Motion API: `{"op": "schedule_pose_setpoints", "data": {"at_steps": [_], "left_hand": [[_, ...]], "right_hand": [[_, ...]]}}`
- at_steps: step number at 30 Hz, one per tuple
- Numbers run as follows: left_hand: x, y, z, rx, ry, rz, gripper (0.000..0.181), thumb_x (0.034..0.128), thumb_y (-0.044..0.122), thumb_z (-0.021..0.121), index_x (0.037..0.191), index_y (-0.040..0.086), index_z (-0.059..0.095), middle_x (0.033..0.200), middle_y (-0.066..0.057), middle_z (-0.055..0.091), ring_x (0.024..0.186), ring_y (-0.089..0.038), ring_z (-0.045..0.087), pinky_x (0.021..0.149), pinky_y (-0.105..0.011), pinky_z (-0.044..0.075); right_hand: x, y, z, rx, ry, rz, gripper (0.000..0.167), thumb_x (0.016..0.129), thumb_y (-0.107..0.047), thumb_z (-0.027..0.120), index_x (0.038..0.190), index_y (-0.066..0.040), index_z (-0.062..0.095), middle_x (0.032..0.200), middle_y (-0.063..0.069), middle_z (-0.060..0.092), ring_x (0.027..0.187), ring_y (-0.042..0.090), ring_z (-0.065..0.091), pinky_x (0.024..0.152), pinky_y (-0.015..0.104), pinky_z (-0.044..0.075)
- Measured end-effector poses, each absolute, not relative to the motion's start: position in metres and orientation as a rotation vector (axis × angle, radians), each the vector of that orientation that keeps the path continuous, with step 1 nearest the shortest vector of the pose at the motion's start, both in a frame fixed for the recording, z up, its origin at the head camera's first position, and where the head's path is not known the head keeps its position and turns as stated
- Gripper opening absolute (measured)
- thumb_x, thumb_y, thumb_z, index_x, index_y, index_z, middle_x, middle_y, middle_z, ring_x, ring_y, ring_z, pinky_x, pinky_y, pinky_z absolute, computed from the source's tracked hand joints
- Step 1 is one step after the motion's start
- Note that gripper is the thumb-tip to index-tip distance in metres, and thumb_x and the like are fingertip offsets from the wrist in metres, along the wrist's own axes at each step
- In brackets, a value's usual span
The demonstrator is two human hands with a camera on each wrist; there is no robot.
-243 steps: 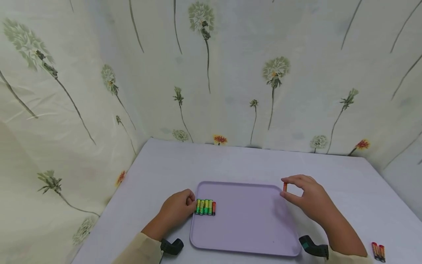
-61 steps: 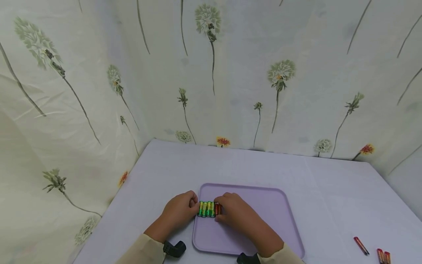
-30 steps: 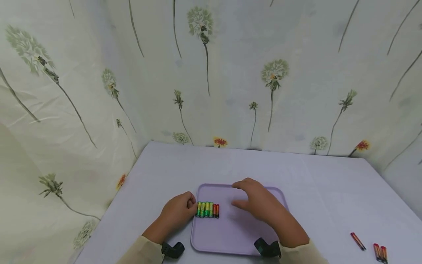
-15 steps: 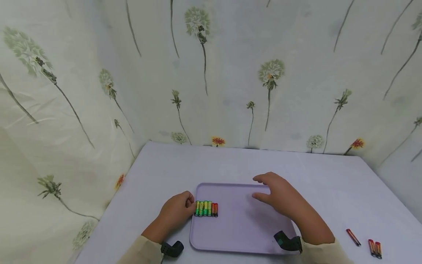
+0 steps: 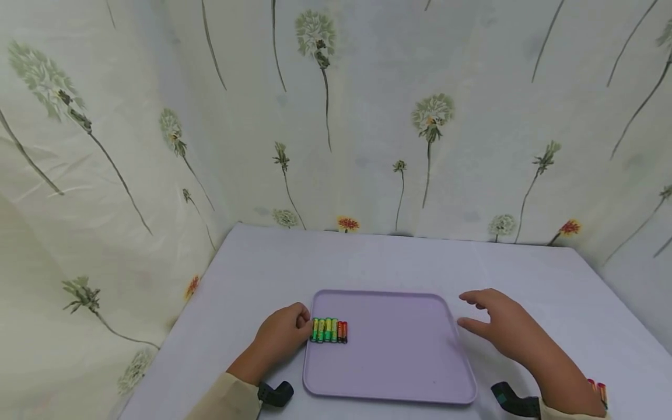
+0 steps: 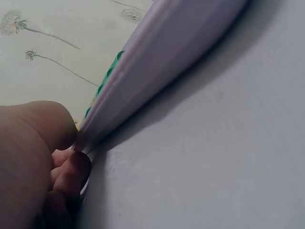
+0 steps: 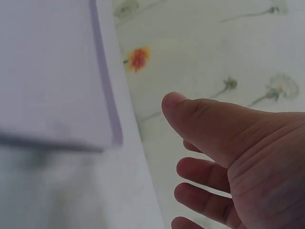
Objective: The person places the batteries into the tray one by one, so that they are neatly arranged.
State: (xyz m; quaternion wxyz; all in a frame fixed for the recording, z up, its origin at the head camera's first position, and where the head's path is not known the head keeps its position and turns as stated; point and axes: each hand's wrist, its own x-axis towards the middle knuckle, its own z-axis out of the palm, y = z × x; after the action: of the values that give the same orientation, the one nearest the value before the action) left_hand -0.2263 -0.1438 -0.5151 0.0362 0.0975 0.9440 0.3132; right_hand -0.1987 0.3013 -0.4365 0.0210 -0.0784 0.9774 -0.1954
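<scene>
A lilac tray (image 5: 399,356) lies on the table. Along its left side stands a tight row of batteries: several green ones (image 5: 324,330) and two red ones (image 5: 342,332) at the row's right end. My left hand (image 5: 283,333) is at the tray's left rim beside the green batteries; in the left wrist view, its thumb and curled fingers pinch the tray rim (image 6: 138,71). My right hand (image 5: 504,326) hovers just right of the tray, thumb and fingers apart, holding nothing. In the right wrist view, the right hand (image 7: 238,157) appears beyond the tray corner (image 7: 107,129).
Two more red batteries (image 5: 598,389) lie at the table's right front, partly covered by my right forearm. White cloth covers the table (image 5: 420,256). A flower-patterned curtain (image 5: 367,116) hangs behind it and along the left.
A red battery pinched by my right hand was added to the row; that hand then let go and moved right. A lone red battery, seen earlier, is now hidden. My left hand stayed put.
</scene>
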Motion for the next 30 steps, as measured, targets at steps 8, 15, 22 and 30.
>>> {"op": "schedule_pose_setpoints", "data": {"at_steps": [8,15,22,30], "left_hand": [[-0.227,-0.144,-0.518,0.325,2.925,0.947,0.012,0.0993,0.03,0.067,0.094,0.022,0.061,0.076,0.01,0.057,0.069,-0.009,0.052,0.062,-0.028,0.041],[-0.227,-0.144,-0.519,0.311,2.935,0.933,0.011,0.0995,0.03,0.067,0.094,0.023,0.061,0.076,0.01,0.057,0.069,-0.009,0.052,0.063,-0.028,0.041],[-0.228,-0.143,-0.515,0.324,2.928,0.944,0.011,0.0993,0.03,0.067,0.095,0.021,0.061,0.077,0.009,0.058,0.07,-0.01,0.052,0.064,-0.029,0.042],[-0.226,-0.143,-0.517,0.288,2.916,0.952,0.011,0.0989,0.029,0.068,0.095,0.02,0.062,0.077,0.009,0.058,0.071,-0.01,0.052,0.064,-0.029,0.042]], "right_hand": [[-0.181,0.355,-0.453,-0.157,3.084,-0.525,0.067,0.088,-0.048,0.081,0.136,-0.004,0.064,0.139,0.03,0.057,0.125,0.055,0.05,0.097,0.072,0.042],[-0.166,0.389,-0.466,-0.157,3.137,-0.478,0.068,0.084,-0.046,0.085,0.133,-0.004,0.065,0.136,0.031,0.06,0.122,0.056,0.047,0.098,0.071,0.034],[-0.15,0.417,-0.485,-0.152,3.262,-0.426,0.066,0.078,-0.038,0.091,0.127,0.0,0.067,0.125,0.031,0.064,0.118,0.051,0.052,0.096,0.069,0.025],[-0.144,0.443,-0.497,-0.008,3.095,-0.31,0.088,0.074,-0.054,0.089,0.133,0.004,0.061,0.131,0.038,0.058,0.12,0.058,0.049,0.091,0.072,0.032]]}}
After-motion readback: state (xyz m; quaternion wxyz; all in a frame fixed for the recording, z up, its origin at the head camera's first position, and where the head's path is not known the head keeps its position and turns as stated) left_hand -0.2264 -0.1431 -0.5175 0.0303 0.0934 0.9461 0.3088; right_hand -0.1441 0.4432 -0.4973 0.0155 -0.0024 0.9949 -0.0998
